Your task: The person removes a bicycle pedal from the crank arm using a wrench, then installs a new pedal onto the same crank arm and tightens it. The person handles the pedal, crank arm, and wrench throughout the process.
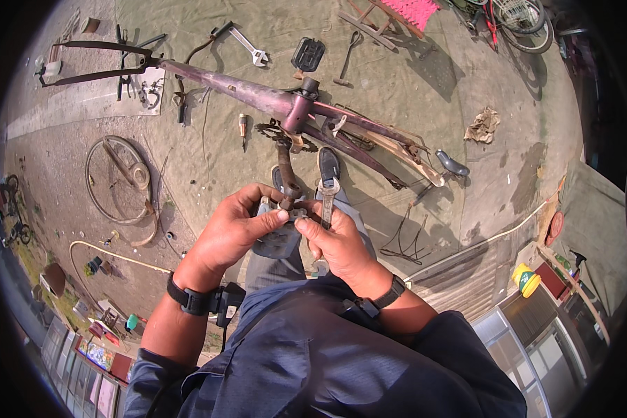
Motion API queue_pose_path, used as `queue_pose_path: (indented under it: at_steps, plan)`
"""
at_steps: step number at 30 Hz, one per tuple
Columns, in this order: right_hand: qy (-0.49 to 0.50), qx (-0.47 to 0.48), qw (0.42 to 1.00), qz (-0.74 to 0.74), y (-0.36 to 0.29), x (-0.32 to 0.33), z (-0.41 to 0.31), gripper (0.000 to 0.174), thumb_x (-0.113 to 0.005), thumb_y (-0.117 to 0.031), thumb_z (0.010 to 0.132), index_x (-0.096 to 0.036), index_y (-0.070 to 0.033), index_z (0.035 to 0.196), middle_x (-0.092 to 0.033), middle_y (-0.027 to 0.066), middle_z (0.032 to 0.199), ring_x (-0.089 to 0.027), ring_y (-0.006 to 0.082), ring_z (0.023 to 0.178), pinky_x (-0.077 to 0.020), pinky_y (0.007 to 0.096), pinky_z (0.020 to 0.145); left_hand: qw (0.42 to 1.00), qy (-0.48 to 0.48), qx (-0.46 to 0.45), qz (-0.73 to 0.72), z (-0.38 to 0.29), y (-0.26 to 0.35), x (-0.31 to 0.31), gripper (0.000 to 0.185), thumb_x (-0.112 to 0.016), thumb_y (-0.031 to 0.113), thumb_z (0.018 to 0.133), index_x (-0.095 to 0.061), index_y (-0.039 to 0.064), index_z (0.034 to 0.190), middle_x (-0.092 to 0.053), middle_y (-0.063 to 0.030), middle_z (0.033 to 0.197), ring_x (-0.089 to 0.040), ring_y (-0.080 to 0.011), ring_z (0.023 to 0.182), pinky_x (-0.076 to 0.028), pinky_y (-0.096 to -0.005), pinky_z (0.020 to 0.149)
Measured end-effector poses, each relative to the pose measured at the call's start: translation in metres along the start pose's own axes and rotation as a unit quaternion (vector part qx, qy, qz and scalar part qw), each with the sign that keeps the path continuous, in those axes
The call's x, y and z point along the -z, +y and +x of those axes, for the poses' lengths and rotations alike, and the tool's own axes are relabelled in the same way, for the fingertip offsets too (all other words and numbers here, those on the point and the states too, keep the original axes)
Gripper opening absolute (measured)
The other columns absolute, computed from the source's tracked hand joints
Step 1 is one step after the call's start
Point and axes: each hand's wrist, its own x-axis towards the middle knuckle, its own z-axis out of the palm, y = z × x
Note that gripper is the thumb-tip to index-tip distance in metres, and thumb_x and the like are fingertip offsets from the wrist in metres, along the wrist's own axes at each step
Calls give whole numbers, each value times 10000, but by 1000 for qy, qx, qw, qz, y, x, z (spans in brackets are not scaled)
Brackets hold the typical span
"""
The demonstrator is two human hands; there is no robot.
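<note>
My left hand (235,230) is closed around a grey bicycle pedal (278,240), thumb on its near side. The pedal's axle meets the end of a rusty crank arm (286,167), which runs to the chainring (277,133) on a worn purple bicycle frame (256,95). A steel open-end wrench (327,201) stands up between the fingers of my right hand (337,237), whose thumb and fingertips are at the pedal's right side. Whether the wrench touches the pedal cannot be told; its open jaw points away from me.
On the green ground cloth lie an adjustable wrench (250,48), a screwdriver (243,128), another pedal (309,54), a T-handled tool (348,58) and a saddle (452,163). A wheel (117,180) lies at left, crumpled paper (482,125) at right. My shoes are beneath the frame.
</note>
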Motion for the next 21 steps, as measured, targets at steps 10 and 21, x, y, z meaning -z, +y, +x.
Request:
queue_pose_path:
  at_steps: [10, 21]
  plan:
    - [-5, 7, 1000, 4, 1, 1, 1, 380, -712, -237, 964, -630, -17, 1264, -541, -55, 739, -460, 26, 548, -395, 188, 496, 1000, -10, -7, -20, 2, -2, 0, 259, -751, 136, 917, -647, 48, 1136, -656, 23, 1010, -581, -62, 871, -459, -218, 752]
    - [-1, 7, 1000, -7, 1, 1, 0, 389, -709, -247, 967, -634, -14, 1270, -544, -57, 745, -460, 24, 551, -394, 185, 493, 999, -15, -9, -35, 3, -5, 2, 255, -740, 107, 922, -655, 17, 1145, -676, -3, 1044, -593, -76, 919, -472, -240, 820]
